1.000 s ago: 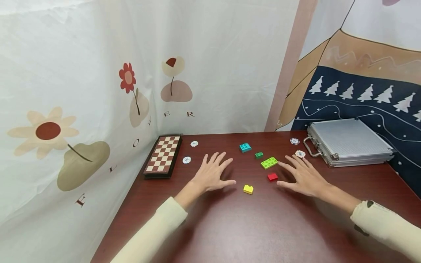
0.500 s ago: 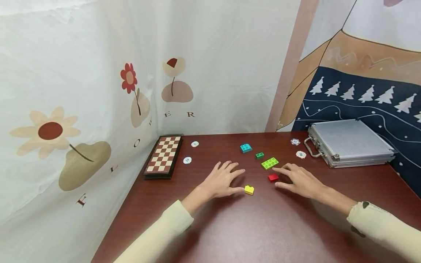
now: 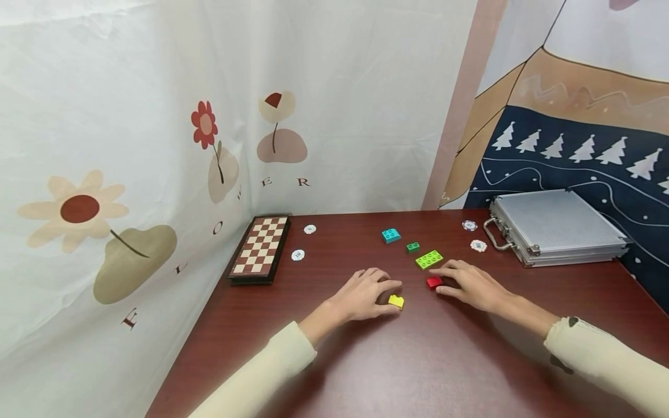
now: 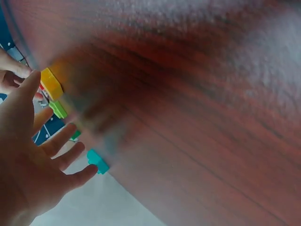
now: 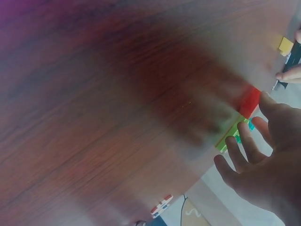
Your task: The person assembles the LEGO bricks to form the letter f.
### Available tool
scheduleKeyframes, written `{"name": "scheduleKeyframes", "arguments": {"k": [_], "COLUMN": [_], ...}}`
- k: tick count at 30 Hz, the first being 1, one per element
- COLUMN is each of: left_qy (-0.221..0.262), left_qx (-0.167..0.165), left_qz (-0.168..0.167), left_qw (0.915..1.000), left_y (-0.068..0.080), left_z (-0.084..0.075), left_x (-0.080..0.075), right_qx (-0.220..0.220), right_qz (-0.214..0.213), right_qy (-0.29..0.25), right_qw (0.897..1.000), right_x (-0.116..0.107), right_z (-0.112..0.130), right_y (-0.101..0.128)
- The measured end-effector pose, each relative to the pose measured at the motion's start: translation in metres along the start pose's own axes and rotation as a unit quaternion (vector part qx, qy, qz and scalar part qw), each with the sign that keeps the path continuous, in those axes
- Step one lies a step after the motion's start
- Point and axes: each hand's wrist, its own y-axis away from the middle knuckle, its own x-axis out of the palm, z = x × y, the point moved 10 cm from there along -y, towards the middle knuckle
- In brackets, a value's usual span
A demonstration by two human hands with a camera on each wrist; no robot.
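Observation:
On the dark red table [image 3: 418, 366] my left hand [image 3: 385, 294] arches over a small yellow brick [image 3: 395, 301]. In the left wrist view its thumb lies against the yellow brick [image 4: 49, 84] while the fingers [image 4: 61, 141] stay spread. My right hand [image 3: 445, 281] rests beside a small red brick [image 3: 432, 282]. The right wrist view shows the thumb at the red brick [image 5: 249, 101] and the other fingers [image 5: 247, 141] apart. Neither hand closes round anything.
A light green flat brick [image 3: 428, 259], a dark green brick [image 3: 412, 247] and a teal brick [image 3: 390, 234] lie beyond the hands. A folded chessboard [image 3: 259, 248] sits at the left by the curtain, a closed aluminium case [image 3: 554, 226] at the right. Poker chips [image 3: 298, 254] [image 3: 478, 245] lie scattered.
Both hands slid nearer and inward. The left moved right onto the yellow brick and its fingers curved. The right drew back from the green plate to the red brick.

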Motion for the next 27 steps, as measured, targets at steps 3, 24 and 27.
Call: {"name": "scheduleKeyframes", "arguments": {"k": [3, 24, 27], "left_qy": [0.018, 0.124, 0.144], "left_qx": [-0.006, 0.013, 0.009], "left_qz": [0.009, -0.004, -0.002], "left_qw": [0.9998, 0.9922, 0.9896], "left_y": [0.000, -0.008, -0.010], "left_z": [-0.002, -0.002, 0.001], "left_x": [0.003, 0.004, 0.004], "right_qx": [-0.003, -0.004, -0.002], "right_qz": [0.002, 0.017, 0.016], "right_qy": [-0.006, -0.026, -0.030], "right_qw": [1.000, 1.000, 0.999], "right_x": [0.001, 0.004, 0.005], "right_z": [0.002, 0.005, 0.005], "right_y": [-0.003, -0.011, -0.010]}}
